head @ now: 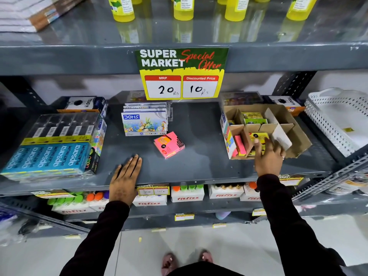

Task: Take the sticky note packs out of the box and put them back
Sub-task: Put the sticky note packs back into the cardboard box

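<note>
A cardboard box (294, 124) with card dividers stands on the right of the grey shelf (199, 166). Inside it are a yellow sticky note pack (258, 137) in a front compartment, a pink pack (240, 145) on edge at the front left, and another yellow pack (252, 116) further back. My right hand (267, 156) reaches into the front of the box, fingers spread over the yellow pack, touching it but not closed on it. A pink pack (169, 144) lies alone in the middle of the shelf. My left hand (125, 176) rests flat on the shelf's front edge, holding nothing.
A stack of Doms pastel boxes (145, 121) stands behind the loose pink pack. Apsara pencil packs (53, 154) fill the shelf's left. A white perforated tray (338, 120) sits at the far right. A price sign (182, 74) hangs from the upper shelf. Fitfizz bottle cartons (187, 194) line the shelf below.
</note>
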`<state>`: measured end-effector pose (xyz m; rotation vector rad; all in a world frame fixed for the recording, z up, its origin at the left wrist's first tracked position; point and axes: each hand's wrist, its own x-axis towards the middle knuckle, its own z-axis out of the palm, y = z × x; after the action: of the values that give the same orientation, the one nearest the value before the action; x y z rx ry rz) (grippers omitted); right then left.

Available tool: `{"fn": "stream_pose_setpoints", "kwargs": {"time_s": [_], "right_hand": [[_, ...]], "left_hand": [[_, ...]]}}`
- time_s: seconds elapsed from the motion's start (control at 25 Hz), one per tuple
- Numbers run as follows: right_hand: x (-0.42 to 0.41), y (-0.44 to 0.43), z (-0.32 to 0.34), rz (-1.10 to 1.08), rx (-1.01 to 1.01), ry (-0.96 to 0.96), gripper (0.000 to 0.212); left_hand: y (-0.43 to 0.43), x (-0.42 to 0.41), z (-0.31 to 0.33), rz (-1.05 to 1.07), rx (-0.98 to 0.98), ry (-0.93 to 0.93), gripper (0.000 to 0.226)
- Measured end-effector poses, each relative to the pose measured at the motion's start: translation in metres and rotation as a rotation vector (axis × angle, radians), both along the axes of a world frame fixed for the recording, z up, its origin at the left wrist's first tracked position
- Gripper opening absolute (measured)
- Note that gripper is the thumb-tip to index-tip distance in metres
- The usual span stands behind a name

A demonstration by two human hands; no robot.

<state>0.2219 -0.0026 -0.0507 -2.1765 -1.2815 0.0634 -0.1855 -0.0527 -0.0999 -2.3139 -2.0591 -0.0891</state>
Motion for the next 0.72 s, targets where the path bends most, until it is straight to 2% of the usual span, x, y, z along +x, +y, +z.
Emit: {"fn": "stream_pose_setpoints", "kwargs": {"time_s": [0.08,0.16,0.24,0.32,0.44,0.52,0.72], "right_hand": [[-0.03,-0.002,0.018,0.067,0.208,0.015,0.053],[-0.074,-0.003,0.03,0.247,0.244,0.09,0.055],[-0.122,0.0,0.027,0.469,0.042,0.121,0.057],[-0.162,0.008,0.015,0.627,-0.167,0.073,0.068],[-0.199,0.021,-0.003,0.685,-0.278,0.018,0.081],[-0.21,0.028,-0.011,0.678,-0.291,-0.088,0.084],[-0.211,0.039,-0.014,0.673,-0.249,-0.177,0.063]], "left_hand": [[0.0,0.0,0.0,0.007,-0.007,-0.002,0.105],[-0.001,0.0,0.0,0.012,-0.009,-0.004,0.104],[-0.002,0.0,0.001,0.01,-0.009,-0.009,0.104],[-0.002,0.0,0.002,0.005,-0.001,-0.02,0.106],[-0.003,0.002,0.004,0.003,0.003,-0.022,0.105],[-0.003,0.003,0.005,0.008,0.003,-0.026,0.101],[-0.002,0.002,0.004,0.015,0.031,-0.024,0.092]]}}
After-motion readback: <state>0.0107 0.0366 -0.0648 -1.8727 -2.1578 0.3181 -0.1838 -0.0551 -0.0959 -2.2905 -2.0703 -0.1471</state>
